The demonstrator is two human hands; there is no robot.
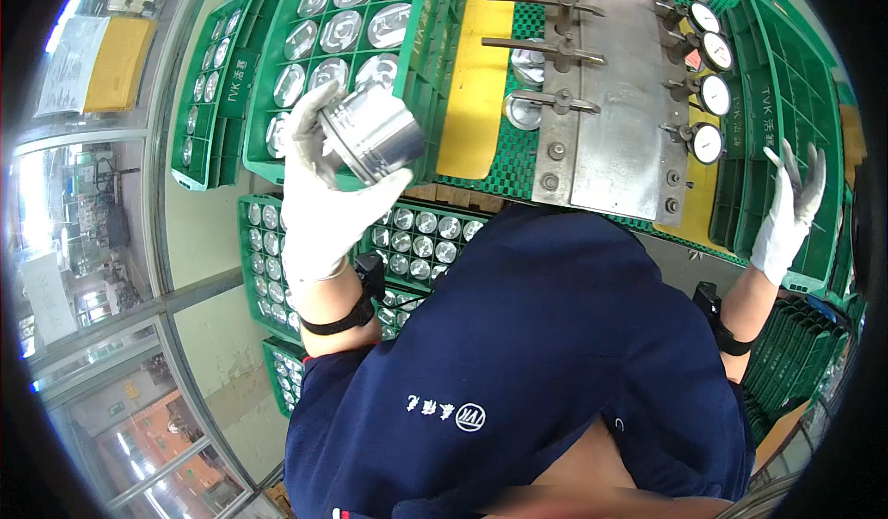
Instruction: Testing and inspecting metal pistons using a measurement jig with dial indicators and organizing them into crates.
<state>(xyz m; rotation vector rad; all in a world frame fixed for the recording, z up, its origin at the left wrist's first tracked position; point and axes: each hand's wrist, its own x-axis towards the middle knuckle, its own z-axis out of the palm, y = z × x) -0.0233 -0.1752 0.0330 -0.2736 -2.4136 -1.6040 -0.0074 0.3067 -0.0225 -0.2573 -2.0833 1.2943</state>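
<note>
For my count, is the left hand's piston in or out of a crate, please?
Out: the left hand holds the piston in front of the green crate.

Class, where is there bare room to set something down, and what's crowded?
Bare: the near end of the flat yellow sheet, between green gridded plastic crates and two shiny metal pistons; the grey steel plate, between dark metal lever clamps and white-faced dial gauges. Crowded: the crates' piston-filled cells beside the white-gloved left hand.
</note>
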